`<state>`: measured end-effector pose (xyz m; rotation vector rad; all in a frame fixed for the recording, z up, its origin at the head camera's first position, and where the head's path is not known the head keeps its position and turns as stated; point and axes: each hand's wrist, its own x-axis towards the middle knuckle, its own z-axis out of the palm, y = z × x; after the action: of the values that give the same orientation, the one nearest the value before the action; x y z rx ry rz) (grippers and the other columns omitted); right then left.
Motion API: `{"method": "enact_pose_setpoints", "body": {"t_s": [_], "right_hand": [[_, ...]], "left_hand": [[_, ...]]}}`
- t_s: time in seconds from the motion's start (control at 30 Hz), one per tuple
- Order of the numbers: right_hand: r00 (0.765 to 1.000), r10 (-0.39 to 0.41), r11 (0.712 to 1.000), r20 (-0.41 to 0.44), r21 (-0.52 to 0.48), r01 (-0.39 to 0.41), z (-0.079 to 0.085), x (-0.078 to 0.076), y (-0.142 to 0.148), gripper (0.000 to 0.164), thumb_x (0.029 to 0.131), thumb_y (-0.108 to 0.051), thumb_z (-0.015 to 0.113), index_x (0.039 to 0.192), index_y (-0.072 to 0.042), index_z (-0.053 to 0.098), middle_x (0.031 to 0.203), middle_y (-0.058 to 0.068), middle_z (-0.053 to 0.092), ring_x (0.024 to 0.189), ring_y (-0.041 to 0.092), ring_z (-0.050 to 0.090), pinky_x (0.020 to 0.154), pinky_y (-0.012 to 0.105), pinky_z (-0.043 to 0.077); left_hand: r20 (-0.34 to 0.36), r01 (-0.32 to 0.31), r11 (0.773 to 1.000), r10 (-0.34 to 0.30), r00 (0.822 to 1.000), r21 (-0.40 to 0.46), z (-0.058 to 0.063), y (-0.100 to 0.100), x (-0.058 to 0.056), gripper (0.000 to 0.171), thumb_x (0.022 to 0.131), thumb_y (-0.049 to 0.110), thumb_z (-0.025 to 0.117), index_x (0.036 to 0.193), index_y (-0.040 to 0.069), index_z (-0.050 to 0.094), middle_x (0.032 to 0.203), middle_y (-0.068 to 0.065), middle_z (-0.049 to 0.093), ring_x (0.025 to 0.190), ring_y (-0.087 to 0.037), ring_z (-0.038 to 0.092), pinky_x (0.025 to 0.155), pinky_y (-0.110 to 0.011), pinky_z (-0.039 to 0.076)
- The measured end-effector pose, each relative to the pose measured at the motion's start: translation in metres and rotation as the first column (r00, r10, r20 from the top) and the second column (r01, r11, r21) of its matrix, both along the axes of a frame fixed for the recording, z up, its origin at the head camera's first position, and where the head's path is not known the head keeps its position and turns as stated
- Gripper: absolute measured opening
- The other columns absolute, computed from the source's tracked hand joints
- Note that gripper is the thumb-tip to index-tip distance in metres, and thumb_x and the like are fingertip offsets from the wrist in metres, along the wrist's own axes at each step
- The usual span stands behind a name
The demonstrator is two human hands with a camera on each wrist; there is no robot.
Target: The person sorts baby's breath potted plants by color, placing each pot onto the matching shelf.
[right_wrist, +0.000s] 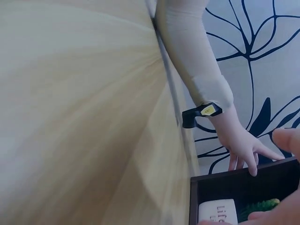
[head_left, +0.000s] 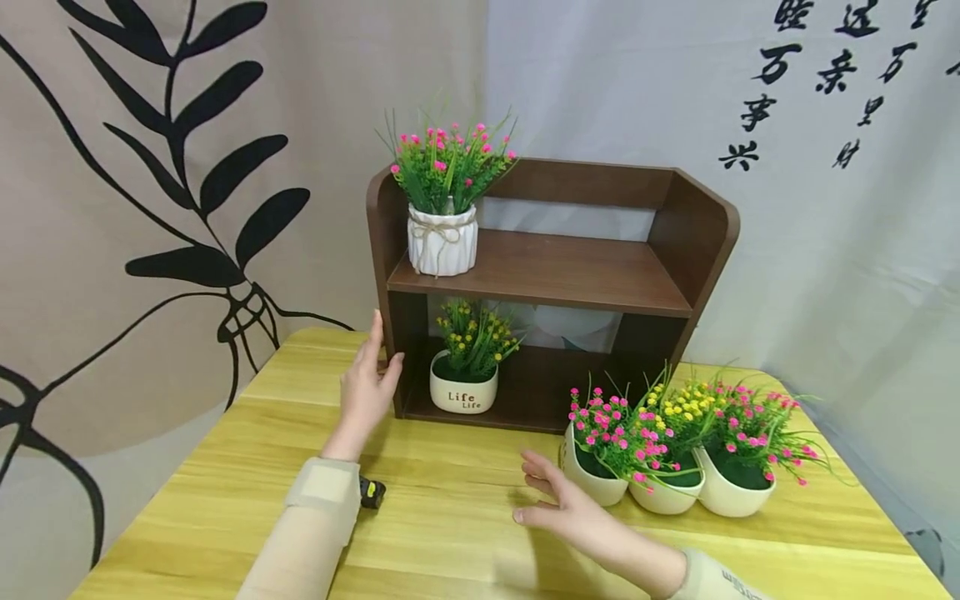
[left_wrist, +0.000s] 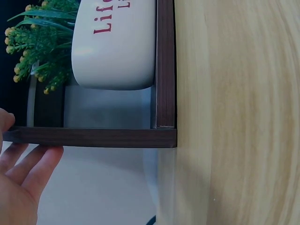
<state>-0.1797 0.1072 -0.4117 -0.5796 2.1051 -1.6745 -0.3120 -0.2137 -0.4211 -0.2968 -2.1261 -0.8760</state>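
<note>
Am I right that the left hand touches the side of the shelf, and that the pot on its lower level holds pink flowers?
Not quite: the flowers in that pot are yellow, not pink, as the head view shows. The left hand does touch the side of the shelf, and the pot is on its lower level.

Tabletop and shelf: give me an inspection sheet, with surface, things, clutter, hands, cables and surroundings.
Surface: tabletop, light wood grain.
Things: brown two-tier shelf; white pot on its upper tier, "Life" pot on its lower; three flower pots in a row at its right front.
Clutter: nothing seen.
Hands: left hand holds the shelf's left side panel, thumb and fingers on either side; right hand empty, near the flower pots.
Cables: nothing seen.
Surroundings: backdrop with black leaf prints and characters.
</note>
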Motion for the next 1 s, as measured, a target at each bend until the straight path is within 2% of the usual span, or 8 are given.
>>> {"method": "enact_pose_setpoints", "body": {"t_s": [0.23, 0.47, 0.63, 0.8, 0.93, 1.0], "right_hand": [[0.996, -0.017, 1.000, -0.088, 0.017, 0.018, -0.006, 0.013, 0.026, 0.082, 0.087, -0.015, 0.070, 0.148, 0.009, 0.022, 0.145, 0.039, 0.028, 0.132, 0.051, 0.031, 0.102, 0.056, 0.035], [0.992, -0.005, 0.999, -0.125, 0.037, 0.010, -0.012, 0.025, 0.049, 0.077, 0.089, -0.013, 0.067, 0.145, 0.014, 0.022, 0.142, 0.039, 0.031, 0.128, 0.054, 0.034, 0.099, 0.053, 0.039], [0.988, -0.014, 0.998, -0.151, 0.065, 0.024, -0.017, 0.030, 0.066, 0.070, 0.091, -0.010, 0.065, 0.142, 0.017, 0.026, 0.138, 0.042, 0.034, 0.124, 0.056, 0.039, 0.097, 0.038, 0.044], [0.992, -0.021, 0.994, -0.125, 0.102, 0.034, -0.024, 0.034, 0.084, 0.068, 0.092, -0.008, 0.063, 0.139, 0.022, 0.024, 0.136, 0.045, 0.033, 0.121, 0.058, 0.040, 0.093, 0.025, 0.042], [0.991, -0.084, 0.985, -0.103, 0.139, 0.098, -0.027, 0.036, 0.095, 0.068, 0.091, -0.007, 0.063, 0.136, 0.025, 0.024, 0.134, 0.044, 0.036, 0.120, 0.056, 0.042, 0.091, 0.022, 0.041], [0.983, -0.144, 0.975, -0.111, 0.153, 0.160, -0.027, 0.037, 0.097, 0.070, 0.090, -0.007, 0.064, 0.137, 0.025, 0.023, 0.134, 0.044, 0.036, 0.121, 0.056, 0.042, 0.092, 0.028, 0.044]], "left_hand": [[-0.003, 0.003, 1.000, -0.003, 1.000, -0.002, 0.000, -0.001, -0.001, 0.077, 0.093, 0.009, 0.064, 0.156, 0.023, 0.022, 0.132, -0.023, 0.055, 0.076, -0.033, 0.066, 0.055, -0.048, 0.049], [-0.010, 0.005, 1.000, -0.005, 1.000, 0.004, -0.001, 0.000, -0.002, 0.076, 0.092, 0.009, 0.065, 0.156, 0.020, 0.024, 0.131, -0.023, 0.056, 0.075, -0.032, 0.066, 0.053, -0.046, 0.048], [-0.017, -0.001, 1.000, 0.001, 1.000, 0.008, -0.001, 0.001, -0.003, 0.076, 0.093, 0.010, 0.065, 0.156, 0.021, 0.024, 0.132, -0.023, 0.056, 0.074, -0.033, 0.065, 0.052, -0.046, 0.045], [-0.007, -0.001, 1.000, 0.001, 1.000, 0.008, -0.002, 0.001, -0.001, 0.076, 0.093, 0.009, 0.064, 0.156, 0.019, 0.024, 0.131, -0.023, 0.055, 0.073, -0.032, 0.065, 0.052, -0.045, 0.044], [-0.006, -0.005, 1.000, 0.005, 1.000, 0.010, -0.002, 0.001, 0.000, 0.077, 0.092, 0.009, 0.065, 0.156, 0.022, 0.023, 0.129, -0.023, 0.057, 0.070, -0.031, 0.062, 0.052, -0.044, 0.042], [-0.012, -0.002, 1.000, 0.002, 1.000, 0.008, -0.002, 0.001, 0.000, 0.078, 0.092, 0.009, 0.065, 0.156, 0.022, 0.022, 0.127, -0.023, 0.058, 0.068, -0.030, 0.061, 0.052, -0.044, 0.041]]}}
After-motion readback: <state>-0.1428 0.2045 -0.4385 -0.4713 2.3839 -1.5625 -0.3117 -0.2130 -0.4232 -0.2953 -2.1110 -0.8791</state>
